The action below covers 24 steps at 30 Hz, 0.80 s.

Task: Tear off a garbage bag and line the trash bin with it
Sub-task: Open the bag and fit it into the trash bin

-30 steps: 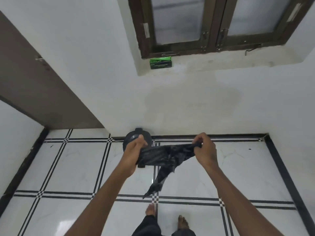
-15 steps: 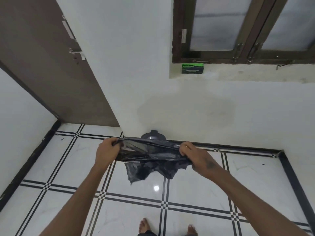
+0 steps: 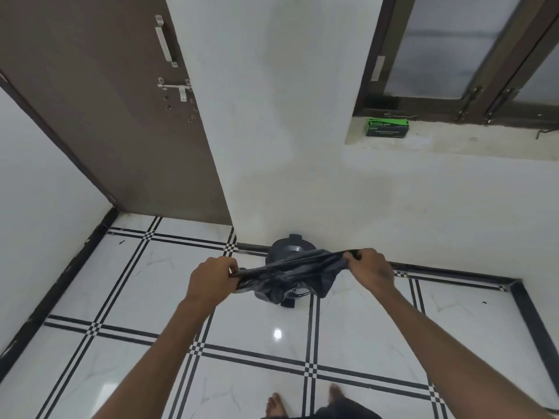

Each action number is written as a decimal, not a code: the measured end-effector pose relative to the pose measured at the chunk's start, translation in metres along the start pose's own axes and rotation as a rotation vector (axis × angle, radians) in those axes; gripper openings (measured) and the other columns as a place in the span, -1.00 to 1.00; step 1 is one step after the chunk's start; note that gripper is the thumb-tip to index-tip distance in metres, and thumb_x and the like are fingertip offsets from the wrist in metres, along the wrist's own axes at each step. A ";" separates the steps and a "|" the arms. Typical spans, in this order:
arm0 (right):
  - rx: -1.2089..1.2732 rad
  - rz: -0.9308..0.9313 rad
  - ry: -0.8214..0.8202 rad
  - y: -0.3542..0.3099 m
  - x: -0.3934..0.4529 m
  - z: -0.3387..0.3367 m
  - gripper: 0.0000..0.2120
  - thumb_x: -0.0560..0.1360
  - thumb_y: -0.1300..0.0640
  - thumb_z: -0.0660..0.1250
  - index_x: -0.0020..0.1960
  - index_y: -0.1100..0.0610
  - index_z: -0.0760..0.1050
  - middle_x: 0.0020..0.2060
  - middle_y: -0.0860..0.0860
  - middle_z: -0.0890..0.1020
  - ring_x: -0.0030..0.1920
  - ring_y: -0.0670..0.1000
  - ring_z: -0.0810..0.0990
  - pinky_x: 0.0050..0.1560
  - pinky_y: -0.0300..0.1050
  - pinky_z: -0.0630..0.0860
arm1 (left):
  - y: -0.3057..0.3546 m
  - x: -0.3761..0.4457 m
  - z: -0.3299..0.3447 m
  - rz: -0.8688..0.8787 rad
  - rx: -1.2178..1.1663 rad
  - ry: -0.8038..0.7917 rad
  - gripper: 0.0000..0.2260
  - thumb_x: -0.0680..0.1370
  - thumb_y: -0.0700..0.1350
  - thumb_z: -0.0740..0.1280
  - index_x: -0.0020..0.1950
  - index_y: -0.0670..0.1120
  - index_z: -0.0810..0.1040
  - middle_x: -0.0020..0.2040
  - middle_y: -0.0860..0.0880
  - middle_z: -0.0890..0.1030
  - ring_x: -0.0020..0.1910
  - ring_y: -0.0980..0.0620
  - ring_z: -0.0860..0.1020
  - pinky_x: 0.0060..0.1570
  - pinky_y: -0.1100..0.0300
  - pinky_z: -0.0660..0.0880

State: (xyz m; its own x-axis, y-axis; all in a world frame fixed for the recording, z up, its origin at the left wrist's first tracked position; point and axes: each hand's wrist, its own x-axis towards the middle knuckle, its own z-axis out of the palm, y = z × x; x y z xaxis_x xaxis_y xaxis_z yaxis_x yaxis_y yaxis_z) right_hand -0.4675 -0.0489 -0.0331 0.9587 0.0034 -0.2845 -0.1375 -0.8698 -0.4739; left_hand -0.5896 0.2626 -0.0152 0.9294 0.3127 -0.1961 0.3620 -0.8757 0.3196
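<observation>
Both hands, left [image 3: 211, 279] and right [image 3: 370, 272], pinch-clamp crumpled black plastic garbage bag [image 3: 290, 272] above dark round trash bin [image 3: 290, 246] at floor's wall edge; next: open mouth.

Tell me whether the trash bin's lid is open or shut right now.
Shut, as far as shows. The trash bin's round dark lid lies flat on top, behind the garbage bag stretched between the left hand and right hand.

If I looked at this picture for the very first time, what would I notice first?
Probably the black garbage bag, stretched between the left hand and the right hand in the middle of the view. Just behind it, a dark trash bin stands on the floor against the white wall. A bright green box on the window ledge, upper right, also stands out.
</observation>
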 end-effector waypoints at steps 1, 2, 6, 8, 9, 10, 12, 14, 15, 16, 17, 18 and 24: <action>0.016 0.000 0.018 -0.007 0.003 0.001 -0.78 0.53 -0.07 0.30 -0.16 0.06 0.56 -0.35 -0.06 0.55 -0.23 0.10 0.55 -0.22 -0.13 0.43 | -0.003 0.002 0.002 0.006 0.059 0.033 -0.96 0.47 -0.08 0.37 -0.15 0.06 0.61 -0.24 0.06 0.61 -0.27 0.02 0.53 -0.33 0.20 0.35; 0.014 -0.009 0.028 -0.012 0.006 0.002 -0.88 0.51 -0.06 0.34 -0.10 -0.02 0.55 -0.29 -0.07 0.57 -0.21 0.08 0.55 -0.19 -0.14 0.43 | -0.006 0.003 0.003 0.005 0.104 0.055 -0.92 0.47 -0.12 0.35 -0.12 0.05 0.60 -0.18 0.05 0.62 -0.23 0.01 0.54 -0.30 0.19 0.35; -0.250 -0.101 0.038 -0.006 0.025 0.004 -0.76 0.48 0.10 0.30 0.15 0.03 0.47 0.04 0.00 0.59 -0.03 0.15 0.62 -0.10 -0.09 0.49 | -0.035 0.015 0.005 -0.136 0.004 0.060 -0.78 0.44 -0.25 0.34 -0.01 0.01 0.63 -0.09 0.02 0.64 -0.15 -0.01 0.54 -0.19 0.17 0.42; -0.366 -0.148 0.005 0.006 0.033 0.003 -0.79 0.51 0.17 0.22 0.15 0.06 0.43 0.09 0.03 0.57 0.02 0.16 0.59 -0.10 -0.10 0.42 | -0.050 0.024 -0.001 -0.360 -0.459 0.011 -0.74 0.47 -0.34 0.28 0.05 -0.10 0.65 -0.04 -0.10 0.67 -0.14 -0.06 0.59 -0.11 0.13 0.52; -0.421 -0.174 -0.015 0.012 0.035 0.003 -0.79 0.52 0.20 0.20 0.14 0.08 0.43 0.09 0.05 0.58 0.03 0.17 0.59 -0.10 -0.10 0.40 | -0.054 0.028 -0.004 -0.486 -0.781 -0.026 -0.75 0.51 -0.37 0.23 0.06 -0.17 0.63 -0.01 -0.17 0.67 -0.13 -0.08 0.61 -0.08 0.09 0.58; -0.467 -0.210 -0.027 0.016 0.037 0.003 -0.80 0.52 0.21 0.22 0.14 0.11 0.44 0.08 0.06 0.59 0.05 0.18 0.60 -0.10 -0.11 0.39 | -0.054 0.033 -0.007 -0.589 -1.073 -0.057 -0.76 0.56 -0.39 0.19 0.07 -0.22 0.61 0.01 -0.22 0.66 -0.12 -0.09 0.63 -0.07 0.06 0.61; -0.486 -0.277 -0.044 0.022 0.040 0.004 -0.81 0.53 0.18 0.28 0.14 0.15 0.46 0.05 0.07 0.59 0.04 0.19 0.60 -0.13 -0.11 0.35 | -0.046 0.042 -0.012 -0.668 -1.435 -0.094 -0.76 0.62 -0.38 0.12 0.07 -0.24 0.58 -0.01 -0.22 0.65 -0.09 -0.08 0.63 -0.16 0.09 0.64; -0.482 -0.330 -0.027 0.025 0.048 0.006 -0.78 0.53 0.18 0.27 0.17 0.16 0.48 0.05 0.09 0.60 0.01 0.20 0.61 -0.13 -0.08 0.38 | -0.035 0.055 -0.015 -0.670 -1.612 -0.075 -0.76 0.64 -0.35 0.11 0.05 -0.23 0.58 -0.06 -0.18 0.66 -0.10 -0.06 0.62 -0.28 0.15 0.65; -0.475 -0.329 -0.022 0.027 0.055 0.006 -0.76 0.53 0.19 0.25 0.20 0.16 0.48 0.06 0.11 0.60 0.02 0.22 0.62 -0.09 -0.06 0.43 | -0.029 0.062 -0.015 -0.665 -1.615 -0.063 -0.78 0.64 -0.33 0.14 0.04 -0.22 0.59 -0.08 -0.17 0.67 -0.12 -0.05 0.62 -0.31 0.17 0.65; -0.469 -0.305 -0.031 0.028 0.065 0.005 -0.72 0.53 0.20 0.24 0.23 0.15 0.48 0.09 0.11 0.61 0.04 0.22 0.62 -0.03 -0.04 0.46 | -0.023 0.069 -0.013 -0.647 -1.511 -0.042 -0.79 0.62 -0.30 0.17 0.02 -0.19 0.60 -0.08 -0.15 0.67 -0.14 -0.05 0.62 -0.31 0.18 0.64; -0.462 -0.253 -0.062 0.028 0.074 0.004 -0.68 0.53 0.19 0.24 0.27 0.13 0.47 0.11 0.11 0.61 0.07 0.22 0.62 0.01 -0.02 0.49 | -0.020 0.076 -0.010 -0.616 -1.318 -0.011 -0.81 0.61 -0.27 0.19 0.01 -0.15 0.60 -0.07 -0.13 0.67 -0.13 -0.05 0.62 -0.28 0.16 0.62; -0.402 -0.173 -0.110 0.026 0.084 0.000 -0.65 0.51 0.21 0.24 0.29 0.10 0.46 0.10 0.10 0.63 0.05 0.20 0.64 0.01 -0.01 0.53 | -0.018 0.084 -0.008 -0.566 -1.061 0.027 -0.82 0.58 -0.25 0.21 0.01 -0.12 0.60 -0.05 -0.11 0.67 -0.10 -0.07 0.62 -0.22 0.14 0.58; 0.747 0.234 -0.227 -0.003 0.142 -0.023 -0.58 0.43 0.49 0.13 0.18 0.24 0.55 -0.08 0.19 0.68 -0.21 0.14 0.67 -0.22 -0.03 0.68 | 0.024 0.132 -0.012 -0.466 -0.871 0.058 -0.74 0.52 -0.30 0.23 0.02 -0.01 0.61 0.00 -0.11 0.67 -0.11 -0.02 0.62 -0.20 0.15 0.53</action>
State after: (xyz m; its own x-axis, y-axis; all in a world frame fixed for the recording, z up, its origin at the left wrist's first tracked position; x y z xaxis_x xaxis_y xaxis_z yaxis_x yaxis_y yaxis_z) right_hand -0.3249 -0.0571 -0.0526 0.8215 0.0319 -0.5694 -0.5351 -0.3023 -0.7889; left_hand -0.4578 0.2871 -0.0224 0.6745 0.5951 -0.4370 0.5970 -0.0913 0.7970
